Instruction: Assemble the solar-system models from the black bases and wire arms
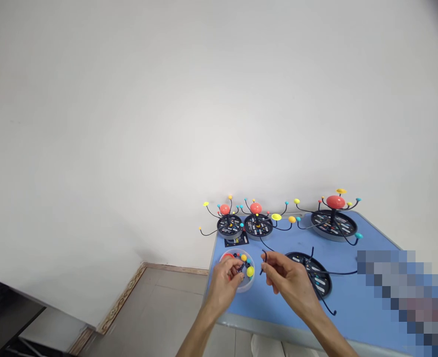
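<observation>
My left hand (224, 280) is over a clear round tub (253, 285) of loose model parts, its fingers pinched at a small dark part (241, 267). Yellow, blue and red balls lie in the tub, including a yellow ball (250, 271) beside my fingertips. To the right, my right hand (284, 275) pinches a thin, curved black rod (265, 258) upright between thumb and fingers. Behind that hand sits a round black planet-model base (325, 287) with several bent rods on it, partly hidden by my wrist.
Along the back of the blue table (356, 317) stand three planet models: one at the left (225, 209), one in the middle (255, 208) and a larger one at the right (335, 202). A dark printed card (237, 240) lies in front. A pixelated patch covers the right side.
</observation>
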`<state>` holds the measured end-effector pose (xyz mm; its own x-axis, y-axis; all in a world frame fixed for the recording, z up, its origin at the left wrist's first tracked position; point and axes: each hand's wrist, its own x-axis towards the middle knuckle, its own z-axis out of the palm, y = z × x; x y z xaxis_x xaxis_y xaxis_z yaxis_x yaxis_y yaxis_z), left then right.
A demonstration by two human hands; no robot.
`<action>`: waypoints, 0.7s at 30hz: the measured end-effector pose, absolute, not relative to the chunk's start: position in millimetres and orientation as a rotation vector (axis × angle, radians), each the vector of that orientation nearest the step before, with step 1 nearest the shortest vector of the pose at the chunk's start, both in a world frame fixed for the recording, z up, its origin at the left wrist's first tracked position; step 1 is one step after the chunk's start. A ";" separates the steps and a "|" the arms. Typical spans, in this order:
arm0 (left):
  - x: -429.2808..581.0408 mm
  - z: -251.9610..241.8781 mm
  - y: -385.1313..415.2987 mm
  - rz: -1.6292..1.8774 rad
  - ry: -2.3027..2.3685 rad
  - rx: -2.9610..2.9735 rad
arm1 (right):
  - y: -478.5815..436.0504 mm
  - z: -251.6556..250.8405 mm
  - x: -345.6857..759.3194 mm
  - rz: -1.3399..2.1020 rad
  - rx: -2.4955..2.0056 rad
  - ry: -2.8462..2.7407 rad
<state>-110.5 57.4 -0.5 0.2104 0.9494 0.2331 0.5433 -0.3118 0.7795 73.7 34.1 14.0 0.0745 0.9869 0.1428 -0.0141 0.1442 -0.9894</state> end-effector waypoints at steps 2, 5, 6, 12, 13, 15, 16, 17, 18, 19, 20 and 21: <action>-107.5 -1.3 38.7 1.199 1.253 1.732 | 29.9 15.0 75.8 1.171 -1.050 -1.079; -95.7 -7.1 11.6 1.350 1.124 1.419 | 20.7 11.4 79.1 1.300 -0.948 -0.971; -90.2 -10.2 3.7 1.366 1.097 1.314 | 16.8 9.3 80.0 1.327 -0.925 -0.949; -58.5 -28.6 -29.4 1.518 0.965 0.984 | -11.9 3.9 87.1 1.401 -0.888 -0.825; -54.9 -30.5 -33.3 1.530 0.951 0.972 | -16.9 4.5 89.4 1.398 -0.893 -0.819; -49.2 -33.0 -40.4 1.532 0.948 0.963 | -26.9 5.9 94.9 1.383 -0.912 -0.820; -47.0 -33.8 -43.6 1.532 0.954 0.961 | -31.9 6.3 97.7 1.371 -0.926 -0.823; -45.1 -34.3 -46.6 1.530 0.955 0.963 | -36.9 6.5 100.4 1.358 -0.939 -0.831; -43.6 -34.7 -49.2 1.528 0.955 0.964 | -41.7 6.4 102.9 1.345 -0.952 -0.842; -42.3 -34.9 -51.6 1.522 0.952 0.965 | -46.4 6.1 105.1 1.329 -0.965 -0.854; -41.4 -35.1 -53.6 1.517 0.950 0.966 | -50.7 5.6 106.9 1.314 -0.980 -0.865; -40.6 -35.0 -55.4 1.511 0.947 0.969 | -54.6 5.0 108.4 1.300 -0.994 -0.877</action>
<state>-40.6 -55.4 -35.0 -0.1143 0.9889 0.0948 -0.3460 -0.1291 0.9293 108.4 -54.6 5.0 0.0858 0.9959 -0.0272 -0.3476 0.0044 -0.9376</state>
